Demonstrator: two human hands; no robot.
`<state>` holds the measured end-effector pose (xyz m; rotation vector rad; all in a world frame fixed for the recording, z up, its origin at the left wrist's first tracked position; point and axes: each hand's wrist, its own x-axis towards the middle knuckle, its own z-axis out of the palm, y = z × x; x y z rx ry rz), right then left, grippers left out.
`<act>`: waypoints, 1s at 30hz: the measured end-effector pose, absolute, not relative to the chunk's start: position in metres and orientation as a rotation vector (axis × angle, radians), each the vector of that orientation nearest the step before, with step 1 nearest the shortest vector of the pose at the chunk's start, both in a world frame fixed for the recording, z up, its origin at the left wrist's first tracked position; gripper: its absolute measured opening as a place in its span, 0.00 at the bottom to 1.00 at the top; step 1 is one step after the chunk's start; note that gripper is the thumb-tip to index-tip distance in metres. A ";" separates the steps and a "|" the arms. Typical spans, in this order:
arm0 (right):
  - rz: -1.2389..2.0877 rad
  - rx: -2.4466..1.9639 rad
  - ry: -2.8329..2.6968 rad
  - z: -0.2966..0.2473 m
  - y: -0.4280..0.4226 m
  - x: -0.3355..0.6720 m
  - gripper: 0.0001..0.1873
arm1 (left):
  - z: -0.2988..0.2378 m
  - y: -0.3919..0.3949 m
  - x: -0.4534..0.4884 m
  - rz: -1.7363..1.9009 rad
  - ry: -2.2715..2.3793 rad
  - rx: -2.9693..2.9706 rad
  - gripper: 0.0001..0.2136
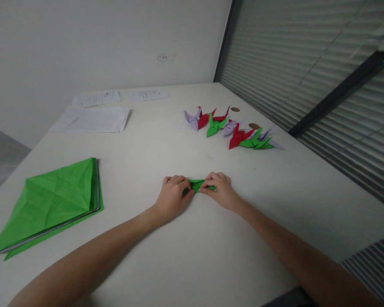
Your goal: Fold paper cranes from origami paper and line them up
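A small piece of folded green paper (197, 185) lies low on the white table, held from both sides. My left hand (174, 194) is closed on its left end, with thumb and fingers pinched together. On the right end, my right hand (220, 190) pinches the paper between thumb and fingertips. Only the middle of the paper and a strip under the right fingers show; both ends are covered by my hands.
Several folded paper cranes (215, 124) in red, green and lilac stand in a cluster at the back right. A stack of green paper sheets (56, 194) lies at the left. Printed papers (96, 119) rest at the far left, and window blinds (307, 68) border the right side.
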<state>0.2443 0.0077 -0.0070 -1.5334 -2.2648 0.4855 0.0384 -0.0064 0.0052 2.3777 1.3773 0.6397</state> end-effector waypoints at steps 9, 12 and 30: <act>0.262 -1.666 -2.230 -0.005 -0.001 0.230 0.10 | 0.001 -0.002 0.044 0.615 1.571 2.343 0.07; 0.224 -1.688 -2.234 -0.002 -0.002 0.227 0.09 | 0.002 -0.002 0.046 0.592 1.598 2.346 0.07; 0.063 -1.678 -2.295 -0.003 -0.001 0.227 0.11 | 0.002 0.003 0.045 0.509 1.647 2.464 0.11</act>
